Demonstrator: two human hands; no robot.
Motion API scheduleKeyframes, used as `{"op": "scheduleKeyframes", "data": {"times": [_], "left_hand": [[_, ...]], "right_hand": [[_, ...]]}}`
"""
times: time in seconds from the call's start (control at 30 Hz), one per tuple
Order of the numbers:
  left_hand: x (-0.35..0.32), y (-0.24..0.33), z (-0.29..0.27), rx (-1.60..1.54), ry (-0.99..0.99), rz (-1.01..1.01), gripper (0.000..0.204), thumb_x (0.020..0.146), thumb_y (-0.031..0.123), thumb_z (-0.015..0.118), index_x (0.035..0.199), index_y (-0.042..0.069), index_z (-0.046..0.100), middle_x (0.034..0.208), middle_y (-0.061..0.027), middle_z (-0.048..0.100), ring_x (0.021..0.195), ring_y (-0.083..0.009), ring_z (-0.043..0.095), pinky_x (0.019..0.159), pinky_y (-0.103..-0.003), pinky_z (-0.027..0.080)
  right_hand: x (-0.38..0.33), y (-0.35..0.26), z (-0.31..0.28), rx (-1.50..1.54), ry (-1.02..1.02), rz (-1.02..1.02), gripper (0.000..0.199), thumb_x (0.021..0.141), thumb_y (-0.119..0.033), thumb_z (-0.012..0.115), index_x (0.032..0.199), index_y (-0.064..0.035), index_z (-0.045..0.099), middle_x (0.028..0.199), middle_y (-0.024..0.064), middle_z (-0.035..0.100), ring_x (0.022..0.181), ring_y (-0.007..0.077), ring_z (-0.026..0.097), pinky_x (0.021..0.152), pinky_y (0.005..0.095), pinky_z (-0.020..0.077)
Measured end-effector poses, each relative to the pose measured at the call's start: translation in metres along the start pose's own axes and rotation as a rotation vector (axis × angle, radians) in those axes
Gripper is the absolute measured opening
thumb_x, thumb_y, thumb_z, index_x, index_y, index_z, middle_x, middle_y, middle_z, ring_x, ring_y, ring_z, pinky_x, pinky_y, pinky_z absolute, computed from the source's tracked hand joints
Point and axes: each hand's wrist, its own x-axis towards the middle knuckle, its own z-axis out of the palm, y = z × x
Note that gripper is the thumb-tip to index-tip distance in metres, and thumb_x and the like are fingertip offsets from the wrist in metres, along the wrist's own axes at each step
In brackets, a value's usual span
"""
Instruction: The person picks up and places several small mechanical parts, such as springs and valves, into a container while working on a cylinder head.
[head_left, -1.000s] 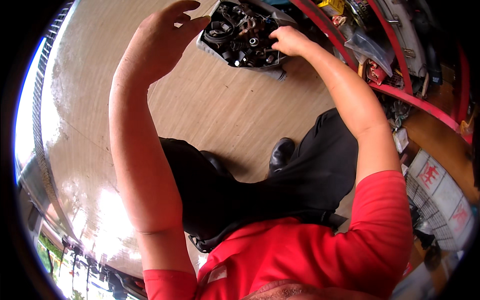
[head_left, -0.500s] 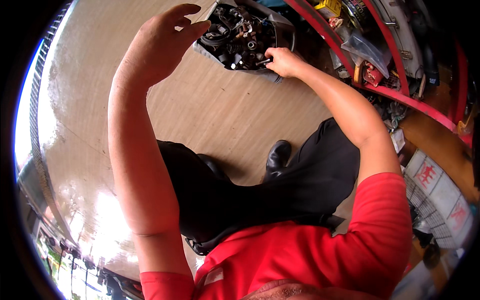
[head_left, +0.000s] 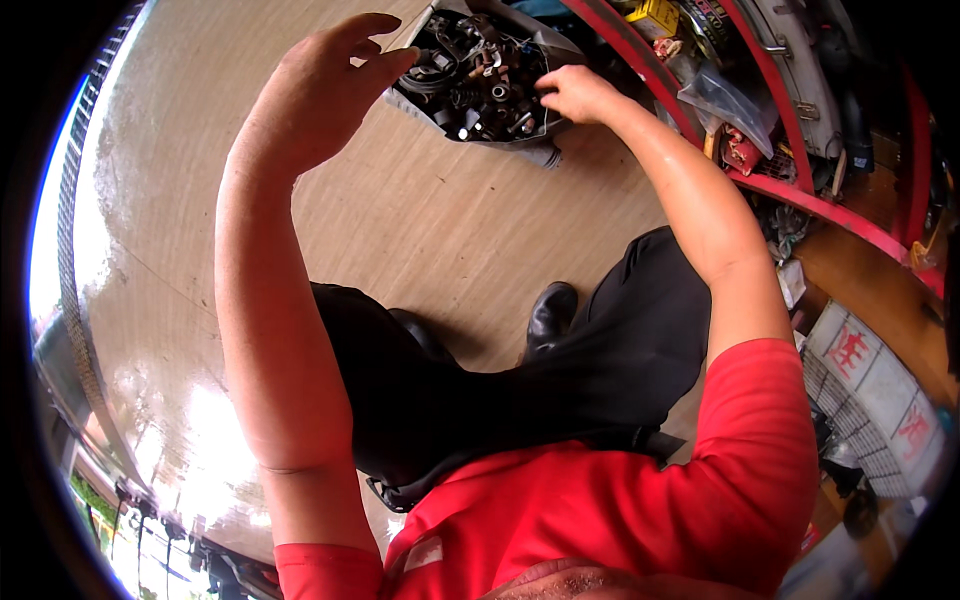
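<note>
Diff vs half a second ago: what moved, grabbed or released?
Right hand moved away from the body, from the parts bin's near edge to its right side. The dark piece at its fingertips no longer shows there; whether it holds anything now is unclear. Left hand and bin essentially unchanged.

Place: a workshop or parts store; from my remote post I cannot tell which. Evidence: one grey bin (head_left: 413, 113), filled with small dark mechanical parts (head_left: 478, 88), on the wood-grain floor (head_left: 430, 230), near the left edge of a red rack (head_left: 640, 58). Between the rack's red bars: one yellow box (head_left: 655, 17), one clear plastic bag (head_left: 728, 98). At the floor's left edge: strong daylight; greenery (head_left: 92, 503) toward the lower corner.
</note>
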Motion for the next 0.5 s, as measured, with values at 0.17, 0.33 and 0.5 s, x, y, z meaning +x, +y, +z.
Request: {"op": "scheduleKeyframes", "data": {"times": [0.17, 0.33, 0.5], "left_hand": [[0.004, 0.000, 0.004, -0.001, -0.024, -0.008, 0.042, 0.095, 0.033, 0.065, 0.130, 0.011, 0.061, 0.104, -0.0088, 0.070, 0.097, -0.0201, 0.067, 0.087, -0.033, 0.051], [0.006, 0.000, 0.007, -0.011, -0.037, -0.007, 0.042, 0.094, 0.032, 0.065, 0.130, 0.011, 0.061, 0.103, -0.0087, 0.070, 0.096, -0.0197, 0.068, 0.086, -0.033, 0.051], [0.004, -0.002, 0.005, 0.003, -0.020, 0.012, 0.042, 0.095, 0.032, 0.064, 0.131, 0.011, 0.060, 0.103, -0.0082, 0.070, 0.097, -0.0203, 0.068, 0.087, -0.033, 0.051]], "right_hand": [[-0.013, -0.044, 0.023, -0.114, -0.079, 0.179, 0.038, 0.084, -0.031, 0.071, 0.112, -0.0049, 0.068, 0.108, 0.0202, 0.070, 0.107, 0.0361, 0.066, 0.090, 0.0450, 0.0529], [-0.005, -0.054, 0.044, -0.186, -0.068, 0.201, 0.021, 0.085, -0.008, 0.058, 0.101, -0.0058, 0.073, 0.103, 0.0186, 0.072, 0.101, 0.0358, 0.069, 0.085, 0.0447, 0.0552], [-0.009, -0.052, 0.054, -0.020, 0.086, 0.044, 0.023, 0.087, -0.011, 0.054, 0.108, -0.0060, 0.063, 0.098, 0.0210, 0.070, 0.095, 0.0386, 0.068, 0.083, 0.0478, 0.0537]]}}
